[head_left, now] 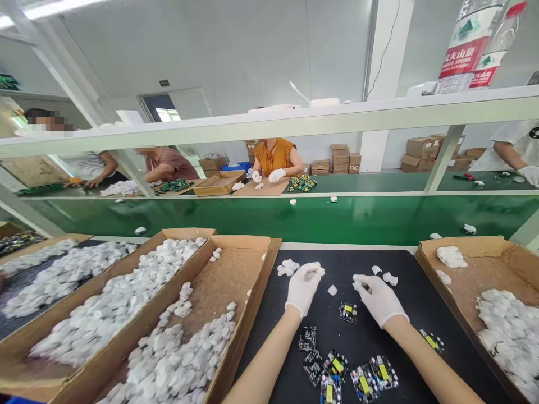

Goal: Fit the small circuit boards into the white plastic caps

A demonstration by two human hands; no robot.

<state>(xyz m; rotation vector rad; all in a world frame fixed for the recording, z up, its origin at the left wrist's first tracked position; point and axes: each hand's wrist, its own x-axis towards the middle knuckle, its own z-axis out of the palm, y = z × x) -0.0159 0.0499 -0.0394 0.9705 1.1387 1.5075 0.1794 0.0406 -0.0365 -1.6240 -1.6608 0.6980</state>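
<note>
Over the black mat, my left hand in a white glove has its thumb and fingers pressed together at the tips; what they hold, if anything, is too small to name. My right hand, gloved too, is pinched in the same way beside some small white pieces. Between the hands lie one white piece and a circuit board with a yellow part. A small pile of white pieces is left of my left hand. Several more boards lie nearer to me.
Cardboard trays of white pieces stand at the left, another tray at the right. Behind the mat runs a green belt with small white-topped items. A shelf with bottles crosses above. Other people sit opposite.
</note>
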